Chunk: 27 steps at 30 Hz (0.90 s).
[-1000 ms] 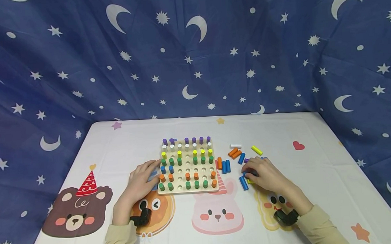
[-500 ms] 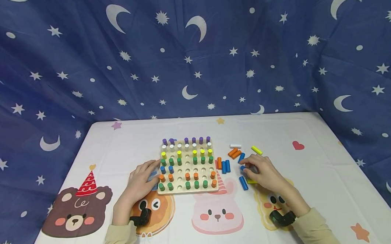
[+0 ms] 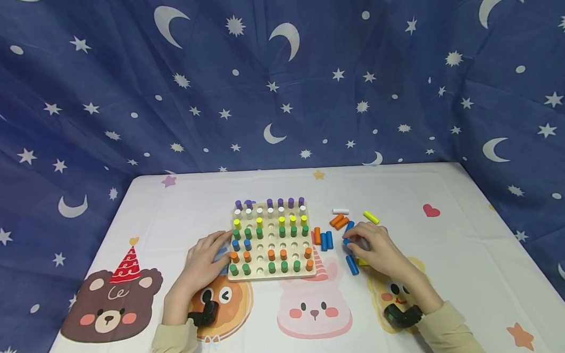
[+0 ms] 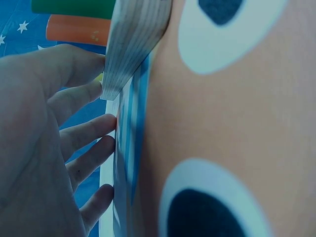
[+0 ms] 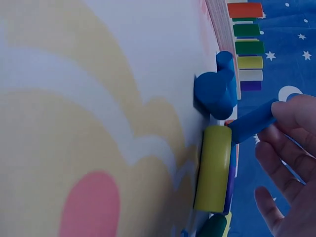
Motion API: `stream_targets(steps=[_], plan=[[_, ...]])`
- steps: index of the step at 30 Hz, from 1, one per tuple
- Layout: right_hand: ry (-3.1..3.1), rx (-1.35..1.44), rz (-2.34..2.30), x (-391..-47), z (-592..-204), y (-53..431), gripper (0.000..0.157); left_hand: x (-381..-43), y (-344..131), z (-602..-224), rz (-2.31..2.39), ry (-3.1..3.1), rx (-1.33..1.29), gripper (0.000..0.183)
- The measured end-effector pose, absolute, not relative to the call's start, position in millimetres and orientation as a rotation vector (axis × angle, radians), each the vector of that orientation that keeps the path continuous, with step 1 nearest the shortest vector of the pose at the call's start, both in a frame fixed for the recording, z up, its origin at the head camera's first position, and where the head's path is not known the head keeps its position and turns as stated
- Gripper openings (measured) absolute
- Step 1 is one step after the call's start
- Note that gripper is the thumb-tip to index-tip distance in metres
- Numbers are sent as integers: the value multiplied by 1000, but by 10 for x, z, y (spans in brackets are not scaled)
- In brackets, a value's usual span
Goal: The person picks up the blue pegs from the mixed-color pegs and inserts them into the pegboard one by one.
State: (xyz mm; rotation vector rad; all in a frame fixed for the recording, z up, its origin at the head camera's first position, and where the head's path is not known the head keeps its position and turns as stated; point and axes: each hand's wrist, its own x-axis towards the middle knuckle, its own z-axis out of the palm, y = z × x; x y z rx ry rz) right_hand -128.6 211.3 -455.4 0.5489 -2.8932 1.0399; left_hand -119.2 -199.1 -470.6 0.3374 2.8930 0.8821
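Two hands at work, one loaded. R hand (image 3: 379, 248) pinches a blue peg (image 5: 254, 122) at one end; peg is tilted, R of the pegboard (image 3: 259, 277) and near the loose pegs (can't tell if its low end touches anything). L hand (image 3: 204, 261) holds nothing: fingers spread, thumb at the board's L edge.

Board lies flat on the table (image 3: 465, 273), pegs upright in rows, some holes bare. Rows back to front: purple, white, yellow, green, blue, orange, green, w/ one orange at the front row's R end. Blue row has just 2, both at its L end.

Loose stuff R of board: white peg (image 3: 340, 211) at back, two orange pegs (image 3: 342, 223) together, single orange peg (image 3: 317, 236) next to two blue pegs (image 3: 324, 242). Yellow peg (image 3: 371, 217) sits farther R; second yellow peg (image 5: 213, 168) is near R hand, purple peg (image 5: 230, 185) mostly hidden behind it. Front blue peg (image 3: 351, 265) lies nearest the person.

Bkgd: navy curtain (image 3: 327, 115), stars + moons.
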Motion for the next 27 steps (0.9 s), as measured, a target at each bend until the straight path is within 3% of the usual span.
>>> stream_targets(steps=[27], plan=[[-2833, 611, 1097, -1296, -4449, 1907, 19, -1194, -1996, -4716, 880, 2889, 330, 55]])
